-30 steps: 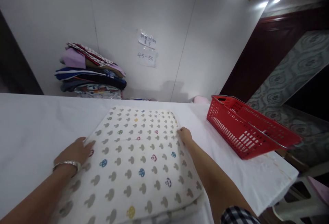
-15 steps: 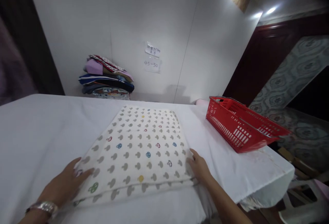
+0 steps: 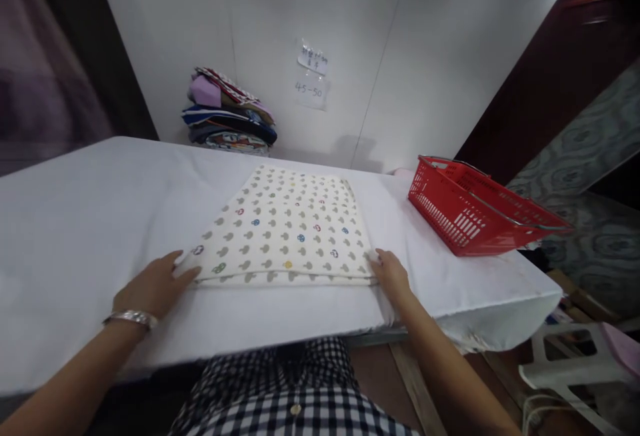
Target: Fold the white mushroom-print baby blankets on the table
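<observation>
Folded patterned cloth (image 3: 285, 229) flat on the white table (image 3: 75, 223), near edge toward the body. Left hand (image 3: 153, 286) flat and open on the near left corner, right hand (image 3: 393, 276) open at the near right corner. Best to press evenly, keeping layers aligned, edges square.

Writing on the two paper notes (image 3: 313, 76) on the far wall is too small to read. Both forearms are cut off by the near edge. The far left is blurred. The white stool (image 3: 570, 363) is partly hidden behind the surface (image 3: 75, 223).
</observation>
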Demonstrator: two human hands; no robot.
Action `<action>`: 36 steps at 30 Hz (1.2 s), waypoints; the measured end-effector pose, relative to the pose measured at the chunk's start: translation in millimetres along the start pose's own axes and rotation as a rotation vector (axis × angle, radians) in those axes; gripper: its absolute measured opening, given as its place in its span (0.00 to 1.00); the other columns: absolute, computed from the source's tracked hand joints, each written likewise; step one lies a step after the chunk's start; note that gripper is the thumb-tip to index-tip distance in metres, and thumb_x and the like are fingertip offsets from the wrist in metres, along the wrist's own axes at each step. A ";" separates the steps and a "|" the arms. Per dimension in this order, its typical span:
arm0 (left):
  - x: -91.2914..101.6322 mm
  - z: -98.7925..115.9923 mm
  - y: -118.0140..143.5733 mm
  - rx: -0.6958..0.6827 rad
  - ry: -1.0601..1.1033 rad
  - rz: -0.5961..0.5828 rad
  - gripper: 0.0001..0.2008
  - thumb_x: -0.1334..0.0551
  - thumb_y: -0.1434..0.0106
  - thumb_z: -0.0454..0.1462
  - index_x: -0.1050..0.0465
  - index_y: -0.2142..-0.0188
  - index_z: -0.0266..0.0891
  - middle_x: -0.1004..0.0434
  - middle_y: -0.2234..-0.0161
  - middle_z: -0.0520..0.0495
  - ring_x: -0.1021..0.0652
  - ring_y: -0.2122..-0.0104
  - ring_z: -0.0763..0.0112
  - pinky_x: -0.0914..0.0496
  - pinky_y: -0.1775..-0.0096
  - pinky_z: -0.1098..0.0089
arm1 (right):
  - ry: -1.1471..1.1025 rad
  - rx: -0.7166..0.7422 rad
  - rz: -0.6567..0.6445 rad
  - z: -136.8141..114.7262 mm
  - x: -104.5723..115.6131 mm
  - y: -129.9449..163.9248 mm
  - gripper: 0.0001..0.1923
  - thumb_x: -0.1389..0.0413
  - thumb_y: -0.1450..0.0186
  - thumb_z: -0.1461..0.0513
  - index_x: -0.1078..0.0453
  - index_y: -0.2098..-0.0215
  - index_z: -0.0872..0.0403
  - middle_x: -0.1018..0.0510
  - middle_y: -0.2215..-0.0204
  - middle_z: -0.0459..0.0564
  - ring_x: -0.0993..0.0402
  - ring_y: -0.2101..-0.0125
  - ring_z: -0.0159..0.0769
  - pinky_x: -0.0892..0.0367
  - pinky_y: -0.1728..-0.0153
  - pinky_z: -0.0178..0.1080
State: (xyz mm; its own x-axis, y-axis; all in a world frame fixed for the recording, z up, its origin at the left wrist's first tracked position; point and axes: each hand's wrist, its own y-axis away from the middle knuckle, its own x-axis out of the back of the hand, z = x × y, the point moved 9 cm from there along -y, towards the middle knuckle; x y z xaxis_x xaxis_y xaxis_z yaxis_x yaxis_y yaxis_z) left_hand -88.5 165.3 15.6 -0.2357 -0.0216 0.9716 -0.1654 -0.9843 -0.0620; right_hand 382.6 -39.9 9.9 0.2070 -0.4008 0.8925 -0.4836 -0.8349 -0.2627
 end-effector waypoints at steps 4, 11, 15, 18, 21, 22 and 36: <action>16.7 55.9 25.9 -0.311 -0.001 0.219 0.25 0.51 0.40 0.48 0.32 0.53 0.33 0.31 0.53 0.39 0.33 0.52 0.59 0.39 0.49 0.61 | -0.064 0.378 0.092 -61.3 0.7 16.5 0.15 0.52 0.37 0.62 0.31 0.55 0.56 0.28 0.57 0.56 0.35 0.55 0.41 0.40 0.54 0.44; -15.3 141.6 50.5 -0.786 0.117 0.121 0.13 0.48 0.39 0.38 0.29 0.58 0.40 0.29 0.57 0.42 0.31 0.56 0.62 0.36 0.54 0.58 | -0.144 0.685 -0.113 -148.9 -39.1 36.7 0.12 0.50 0.37 0.65 0.31 0.56 0.53 0.27 0.59 0.52 0.34 0.57 0.37 0.39 0.56 0.41; -22.7 157.0 48.3 -0.810 0.050 0.083 0.15 0.48 0.42 0.29 0.30 0.57 0.40 0.29 0.58 0.43 0.31 0.57 0.63 0.36 0.56 0.61 | -0.022 0.688 -0.133 -157.0 -50.1 30.8 0.14 0.51 0.38 0.67 0.31 0.56 0.54 0.28 0.59 0.53 0.36 0.58 0.39 0.40 0.56 0.41; -22.7 161.7 44.3 -0.766 -0.004 0.049 0.17 0.48 0.45 0.26 0.29 0.59 0.38 0.29 0.59 0.43 0.31 0.58 0.63 0.35 0.58 0.62 | 0.011 0.673 -0.130 -151.4 -50.0 27.7 0.15 0.52 0.40 0.70 0.31 0.57 0.55 0.28 0.60 0.54 0.36 0.59 0.39 0.39 0.57 0.40; -18.8 159.1 44.7 -0.745 -0.008 0.053 0.15 0.49 0.44 0.27 0.29 0.61 0.37 0.28 0.62 0.43 0.30 0.60 0.63 0.34 0.60 0.63 | -0.051 0.678 -0.087 -144.7 -43.0 31.7 0.16 0.54 0.40 0.71 0.30 0.58 0.55 0.28 0.61 0.54 0.36 0.59 0.38 0.39 0.57 0.40; -17.2 157.4 47.0 -0.758 0.006 0.067 0.14 0.49 0.43 0.27 0.29 0.62 0.37 0.28 0.62 0.43 0.30 0.60 0.64 0.34 0.60 0.64 | -0.071 0.696 -0.069 -143.5 -40.8 35.1 0.16 0.54 0.40 0.71 0.30 0.58 0.56 0.28 0.61 0.54 0.36 0.59 0.38 0.38 0.58 0.40; -14.7 141.5 69.8 -0.883 0.138 0.120 0.13 0.50 0.42 0.26 0.31 0.62 0.37 0.29 0.62 0.46 0.31 0.61 0.69 0.34 0.59 0.67 | -0.166 0.765 0.005 -135.8 -39.3 55.8 0.14 0.53 0.39 0.70 0.30 0.58 0.56 0.27 0.61 0.54 0.34 0.60 0.39 0.36 0.59 0.41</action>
State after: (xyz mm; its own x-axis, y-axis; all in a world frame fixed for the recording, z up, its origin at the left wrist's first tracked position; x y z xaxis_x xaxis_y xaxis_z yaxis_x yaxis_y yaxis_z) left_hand 38.9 72.1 29.4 -0.4024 -0.0381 0.9147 -0.7942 -0.4824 -0.3695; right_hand 232.0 -19.5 9.9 0.3603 -0.4059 0.8399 0.2236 -0.8366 -0.5002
